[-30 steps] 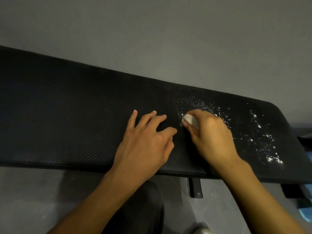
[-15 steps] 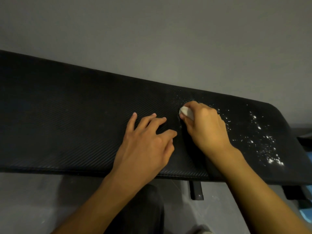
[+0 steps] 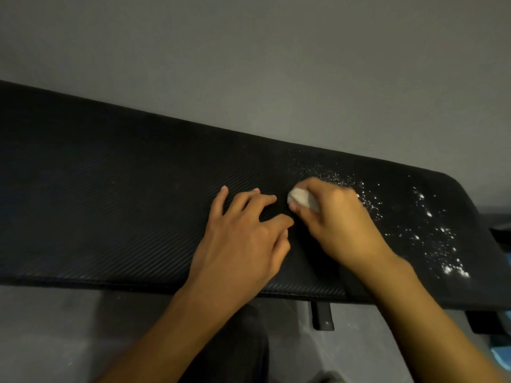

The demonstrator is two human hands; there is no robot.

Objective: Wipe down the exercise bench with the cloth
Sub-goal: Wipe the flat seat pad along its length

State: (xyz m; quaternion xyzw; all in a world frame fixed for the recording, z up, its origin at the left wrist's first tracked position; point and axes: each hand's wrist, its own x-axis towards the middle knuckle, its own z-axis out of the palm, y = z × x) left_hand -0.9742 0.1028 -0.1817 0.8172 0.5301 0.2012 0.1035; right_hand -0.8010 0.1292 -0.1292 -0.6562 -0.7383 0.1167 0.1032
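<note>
Exercise bench (image 3: pixel 110 217), a long black padded slab with a fine ribbed surface, runs across the view from the left edge to a rounded end at the right, in front of a plain grey wall (image 3: pixel 249 64). On its right part lies a scatter of white powdery specks (image 3: pixel 442 244), thin near the middle and thickest by the front corner.

A small white wad of cloth (image 3: pixel 300 199) sits on the pad at the near edge of that scatter. The right hand (image 3: pixel 340 225) grips it with curled fingers and thumb and seems to press it down. Just beside it, the left hand (image 3: pixel 243 239) rests on the pad with its fingers spread and lightly bent, probably for bracing.

The risks, as I judge them:
- The wad is small against the spread of specks, so a stroke could push powder along instead of lifting it.
- Hard pressure could work the powder into the ribs.
- A sweep toward the front edge could tip specks onto the grey floor (image 3: pixel 55 327) by the dark bench leg (image 3: pixel 322 316).
- The left hand lies close enough to catch loose specks.
</note>
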